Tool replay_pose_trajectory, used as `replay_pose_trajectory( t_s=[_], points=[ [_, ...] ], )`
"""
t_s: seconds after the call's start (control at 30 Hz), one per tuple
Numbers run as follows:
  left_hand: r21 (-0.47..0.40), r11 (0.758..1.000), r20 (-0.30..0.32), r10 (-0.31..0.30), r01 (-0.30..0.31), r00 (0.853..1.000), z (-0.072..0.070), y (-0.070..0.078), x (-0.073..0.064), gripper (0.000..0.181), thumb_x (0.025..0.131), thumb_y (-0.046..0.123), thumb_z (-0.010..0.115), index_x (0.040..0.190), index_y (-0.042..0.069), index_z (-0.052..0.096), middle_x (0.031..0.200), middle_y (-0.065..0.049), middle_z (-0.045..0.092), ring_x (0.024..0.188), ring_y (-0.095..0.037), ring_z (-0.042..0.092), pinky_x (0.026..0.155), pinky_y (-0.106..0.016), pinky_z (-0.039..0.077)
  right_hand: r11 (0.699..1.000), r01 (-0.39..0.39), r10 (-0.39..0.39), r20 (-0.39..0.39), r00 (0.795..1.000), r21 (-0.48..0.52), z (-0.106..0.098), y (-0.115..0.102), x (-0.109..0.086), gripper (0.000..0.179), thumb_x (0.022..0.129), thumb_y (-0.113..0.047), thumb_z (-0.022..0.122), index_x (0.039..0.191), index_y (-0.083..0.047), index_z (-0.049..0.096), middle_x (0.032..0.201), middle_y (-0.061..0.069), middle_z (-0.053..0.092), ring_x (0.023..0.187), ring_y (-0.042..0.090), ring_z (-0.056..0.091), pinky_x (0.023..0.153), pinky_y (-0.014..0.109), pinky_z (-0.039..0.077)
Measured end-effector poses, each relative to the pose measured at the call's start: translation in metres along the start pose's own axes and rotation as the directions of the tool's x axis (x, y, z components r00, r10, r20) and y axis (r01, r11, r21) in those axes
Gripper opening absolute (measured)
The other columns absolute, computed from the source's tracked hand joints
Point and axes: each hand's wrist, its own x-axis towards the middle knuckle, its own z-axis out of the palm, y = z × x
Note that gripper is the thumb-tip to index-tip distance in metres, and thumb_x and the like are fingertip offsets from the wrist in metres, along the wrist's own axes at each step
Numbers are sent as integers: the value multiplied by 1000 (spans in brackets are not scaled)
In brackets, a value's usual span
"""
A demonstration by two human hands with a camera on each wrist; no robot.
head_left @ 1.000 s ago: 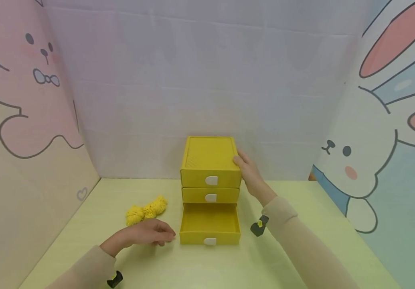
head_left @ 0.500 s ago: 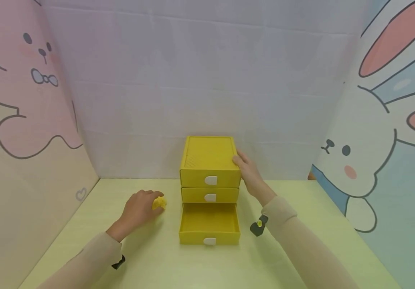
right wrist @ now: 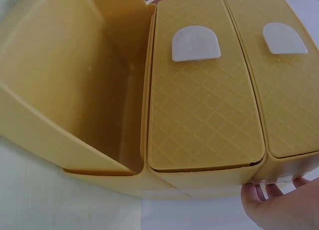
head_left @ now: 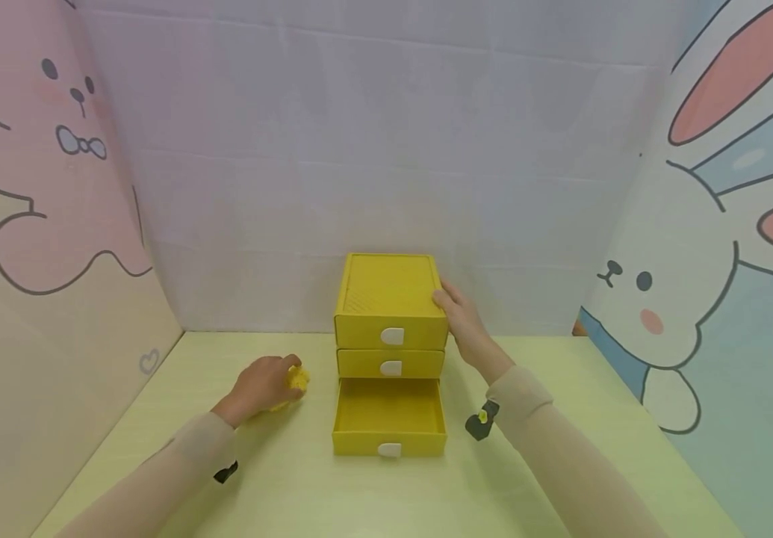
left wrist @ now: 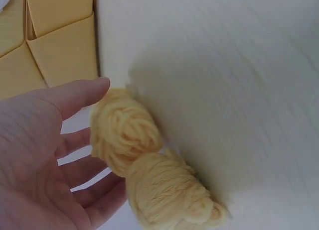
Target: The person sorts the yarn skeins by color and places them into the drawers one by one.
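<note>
My left hand reaches over a yellow yarn skein on the table, left of a yellow drawer cabinet. The left wrist view shows the thumb at one end of the skein and the fingers bent behind it. Its two bulging halves meet at a narrow middle. In the head view this hand covers most of the yarn. My right hand rests against the cabinet's right side near the top, thumb at the upper edge. The bottom drawer stands pulled out, with nothing inside.
The upper drawer and middle drawer are closed; each has a white tab. A white sheet hangs behind the pale table. Cartoon-printed panels stand to the left and right.
My left hand has moved from in front of the skein, up and left, over it, its thumb and fingers now around the yarn. The right hand and cabinet stay put.
</note>
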Motion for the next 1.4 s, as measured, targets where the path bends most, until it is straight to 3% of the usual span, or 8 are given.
replay_pose_trajectory(
  t_s=[0.33,0.47,0.7,0.9,1.1,1.23,1.4],
  points=[
    [-87,995,8,53,-52,999,11,-5,2,43,86,17,87,123,6,67,105,-10,72,91,-28,63,82,-49,54,1000,1,-1,-3,1000,10,0,-1,0,65,114,-34,46,172,-21,20,176,7,23,160,31,26,128,54,28],
    [-92,993,-9,74,-74,997,8,-3,2,40,87,18,87,121,7,69,108,-10,73,93,-27,63,85,-49,54,1000,-3,3,-2,1000,11,1,-2,0,65,114,-34,46,172,-19,20,176,8,23,160,32,26,127,55,28],
    [-116,978,-21,170,-171,985,-2,7,0,40,87,17,89,122,10,71,111,-10,75,98,-28,67,91,-51,55,1000,8,-8,10,1000,3,0,-2,-1,65,115,-36,45,172,-19,19,176,8,22,160,33,26,127,56,28],
    [-148,957,-10,251,-250,968,-23,27,-5,38,87,18,87,121,11,73,108,-5,76,91,-21,66,80,-41,55,1000,0,0,5,1000,6,1,-1,0,65,114,-36,46,172,-20,20,176,6,23,160,32,26,128,55,27],
    [-207,937,35,293,-280,955,-42,49,-11,39,88,19,86,124,13,73,112,-1,75,96,-20,67,80,-39,54,1000,1,-1,6,1000,9,1,-1,0,64,114,-35,46,172,-21,20,176,5,23,160,31,26,128,54,28],
    [-249,918,81,338,-309,938,-46,64,-14,39,90,20,85,126,14,73,115,1,74,100,-19,67,80,-36,53,1000,-4,4,0,1000,4,1,-1,0,65,114,-36,46,172,-21,20,177,5,22,161,31,25,128,54,27],
    [-250,894,86,403,-372,911,-40,83,-13,37,91,19,83,127,13,73,116,4,74,93,-12,63,80,-32,52,1000,-3,3,-1,1000,6,0,0,1,65,114,-37,47,172,-21,21,176,5,23,160,31,25,128,54,27]
  ],
)
